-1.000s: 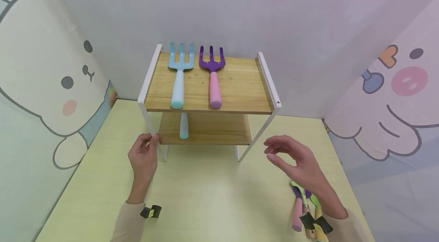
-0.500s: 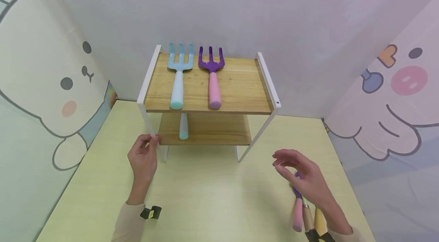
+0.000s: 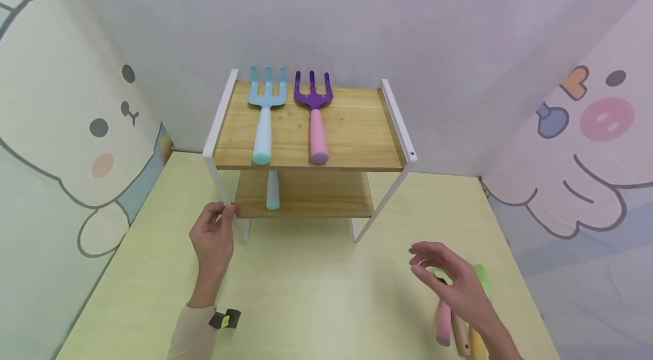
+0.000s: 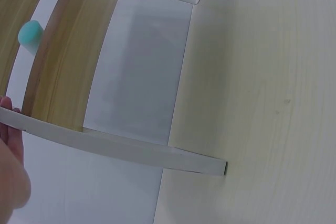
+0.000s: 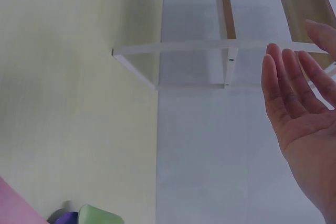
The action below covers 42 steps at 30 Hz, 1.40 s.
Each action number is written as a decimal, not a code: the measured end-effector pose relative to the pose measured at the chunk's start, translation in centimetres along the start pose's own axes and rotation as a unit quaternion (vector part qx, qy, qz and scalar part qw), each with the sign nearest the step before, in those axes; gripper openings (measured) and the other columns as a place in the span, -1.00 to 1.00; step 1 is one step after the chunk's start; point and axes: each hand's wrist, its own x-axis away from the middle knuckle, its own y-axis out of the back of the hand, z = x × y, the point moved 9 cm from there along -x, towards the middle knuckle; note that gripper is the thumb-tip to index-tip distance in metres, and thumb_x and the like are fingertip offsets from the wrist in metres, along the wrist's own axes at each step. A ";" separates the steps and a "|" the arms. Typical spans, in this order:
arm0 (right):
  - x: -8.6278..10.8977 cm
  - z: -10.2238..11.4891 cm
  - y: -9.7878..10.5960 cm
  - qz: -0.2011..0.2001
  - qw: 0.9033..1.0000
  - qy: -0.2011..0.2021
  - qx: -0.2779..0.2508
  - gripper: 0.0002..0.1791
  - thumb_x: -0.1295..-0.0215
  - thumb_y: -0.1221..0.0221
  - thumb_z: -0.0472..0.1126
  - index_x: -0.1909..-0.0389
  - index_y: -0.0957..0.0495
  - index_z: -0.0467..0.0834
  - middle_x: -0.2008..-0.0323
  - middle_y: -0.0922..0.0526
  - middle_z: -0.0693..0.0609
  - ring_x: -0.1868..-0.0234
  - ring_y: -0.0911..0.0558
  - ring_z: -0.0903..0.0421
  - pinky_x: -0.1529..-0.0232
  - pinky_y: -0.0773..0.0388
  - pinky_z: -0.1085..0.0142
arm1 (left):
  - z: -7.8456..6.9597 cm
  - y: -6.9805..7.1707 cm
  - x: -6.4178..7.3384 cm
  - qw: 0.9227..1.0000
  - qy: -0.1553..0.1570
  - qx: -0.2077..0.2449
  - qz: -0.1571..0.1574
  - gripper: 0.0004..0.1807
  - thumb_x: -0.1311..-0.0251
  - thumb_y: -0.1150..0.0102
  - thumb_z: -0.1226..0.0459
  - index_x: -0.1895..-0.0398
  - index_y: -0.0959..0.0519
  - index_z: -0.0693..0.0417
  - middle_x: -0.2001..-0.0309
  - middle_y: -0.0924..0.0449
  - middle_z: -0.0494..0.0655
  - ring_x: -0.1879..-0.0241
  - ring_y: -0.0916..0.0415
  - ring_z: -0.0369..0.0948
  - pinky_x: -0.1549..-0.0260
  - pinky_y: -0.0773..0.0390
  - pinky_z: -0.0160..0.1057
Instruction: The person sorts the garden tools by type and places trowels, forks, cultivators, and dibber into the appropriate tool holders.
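Fingers of my left hand (image 3: pixel 211 238) pinch the left post (image 3: pixel 216 181) of a white-framed, two-tier wooden shelf (image 3: pixel 364 133), centre of frame, bearing a pale-blue fork (image 3: pixel 263 127) and a pink-handled purple fork (image 3: pixel 317 133) on top. Lower right: my right hand (image 3: pixel 454 280), fingers loosely curved, thumb apart, near pink-, tan- and yellow-handled tools (image 3: pixel 443 325).

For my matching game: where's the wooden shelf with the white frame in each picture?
Head: the shelf stands mid-picture, toward the back of the table.
Left wrist: it looks turned sideways, from the upper left to below the middle, partly cut off.
Right wrist: top right, sideways too, partly behind the right hand.
Landmark in all three: the table, filling the right side in left wrist, the left side in right wrist.
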 end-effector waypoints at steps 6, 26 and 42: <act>1.1 -1.7 -0.5 0.005 1.000 -0.018 -0.007 -0.56 -0.31 -0.29 -0.52 -0.17 -0.54 -0.21 0.00 -0.69 -0.02 0.06 -0.71 0.12 0.02 -0.67 0.41 | 0.0 0.0 0.1 1.000 0.002 0.002 -0.001 -0.89 -0.34 -0.11 0.66 0.32 -0.43 0.69 0.34 -0.68 -0.02 0.29 -0.67 -0.26 0.16 -0.70 -0.41; 6.3 -5.8 -1.4 -0.034 0.993 -0.076 0.081 -0.63 -0.31 -0.36 -0.38 -0.10 -0.60 -0.09 0.10 -0.72 0.07 0.14 -0.72 0.19 0.12 -0.67 0.42 | 0.3 0.1 0.1 1.000 0.006 -0.001 -0.003 -0.85 -0.35 -0.14 0.62 0.31 -0.42 0.69 0.32 -0.69 -0.11 0.28 -0.67 -0.29 0.15 -0.70 -0.41; 9.8 -9.2 -0.9 -0.057 0.975 -0.173 0.126 -0.67 -0.35 -0.36 -0.26 -0.10 -0.61 -0.17 0.05 -0.73 -0.04 0.19 -0.71 0.27 0.20 -0.72 0.34 | 0.4 0.2 0.1 1.000 0.006 0.009 -0.004 -0.85 -0.34 -0.16 0.61 0.31 -0.43 0.67 0.32 -0.69 -0.06 0.27 -0.67 -0.27 0.14 -0.70 -0.41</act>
